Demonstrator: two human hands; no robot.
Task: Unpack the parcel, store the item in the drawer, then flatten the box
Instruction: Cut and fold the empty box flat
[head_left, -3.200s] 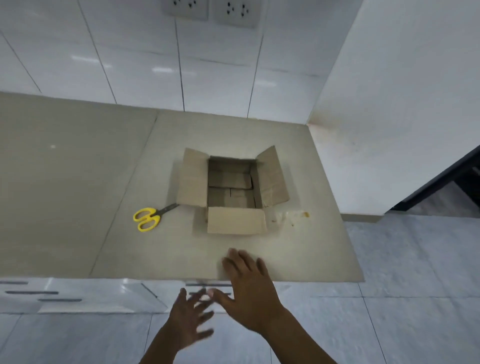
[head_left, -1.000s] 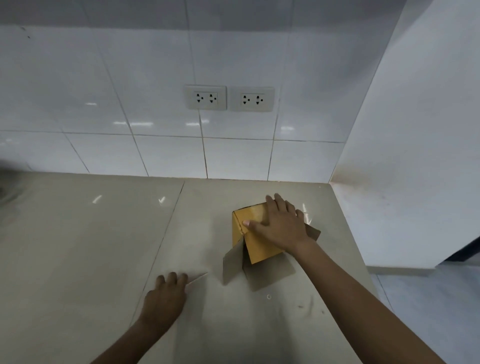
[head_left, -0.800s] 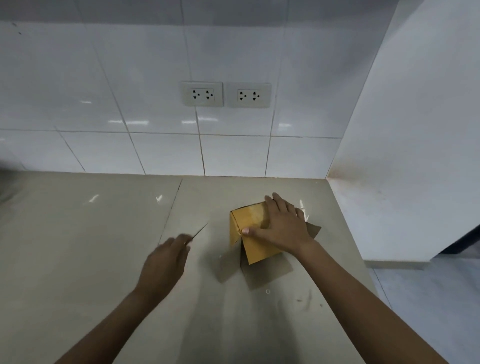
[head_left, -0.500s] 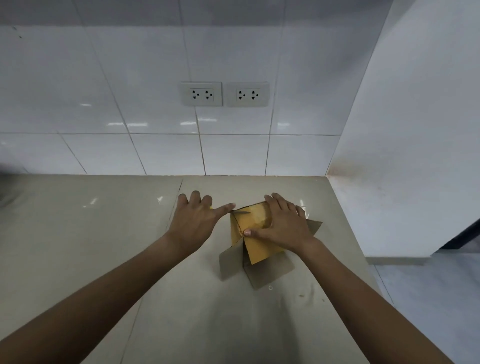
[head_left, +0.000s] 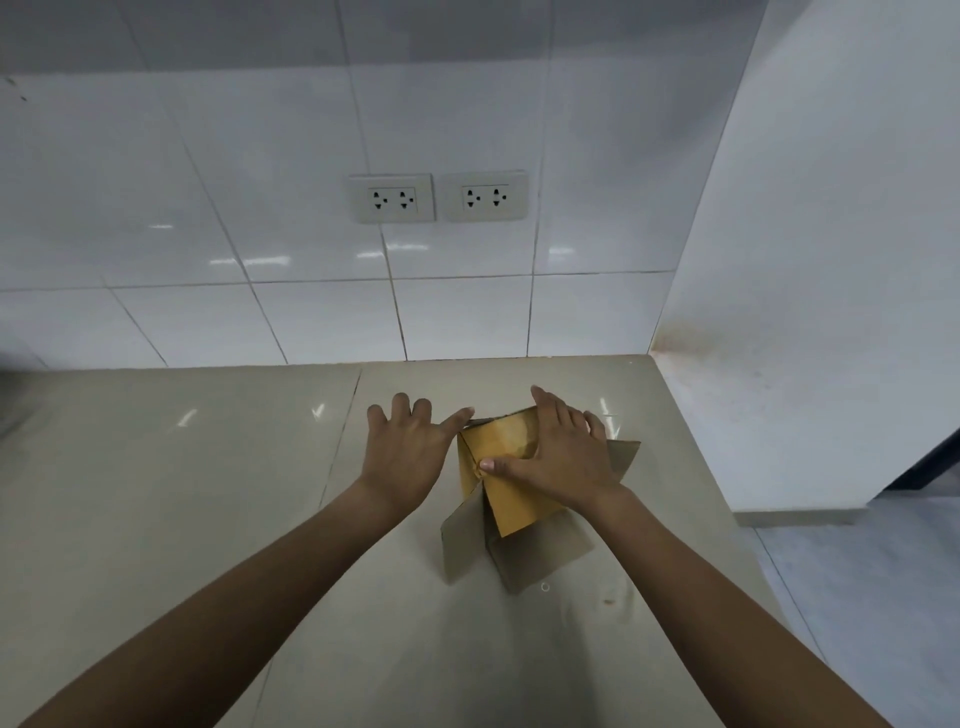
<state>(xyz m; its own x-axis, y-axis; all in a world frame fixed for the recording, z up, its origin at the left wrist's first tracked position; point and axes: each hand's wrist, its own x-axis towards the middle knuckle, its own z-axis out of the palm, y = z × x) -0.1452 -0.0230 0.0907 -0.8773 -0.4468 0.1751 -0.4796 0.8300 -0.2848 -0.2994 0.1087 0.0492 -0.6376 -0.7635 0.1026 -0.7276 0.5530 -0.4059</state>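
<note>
A small cardboard box (head_left: 519, 499) stands upside down on the beige counter (head_left: 208, 493), with its grey-brown flaps (head_left: 460, 540) splayed out on the counter around it. My right hand (head_left: 556, 457) lies flat over the box's yellow taped bottom, thumb on the left corner, holding it down. My left hand (head_left: 405, 452) is against the box's upper left corner with its thumb pointing at the far edge. A thin grey scissor blade (head_left: 480, 419) shows past the thumb tip; the rest of the scissors is hidden under the hand.
Behind the counter is a white tiled wall with two sockets (head_left: 392, 198). A white side wall (head_left: 805, 312) closes the counter on the right. The counter's right edge drops to a grey tiled floor (head_left: 857, 597).
The open box was turned upside down under my right hand. My left hand took the scissors from the counter and moved right to the box's upper left corner.
</note>
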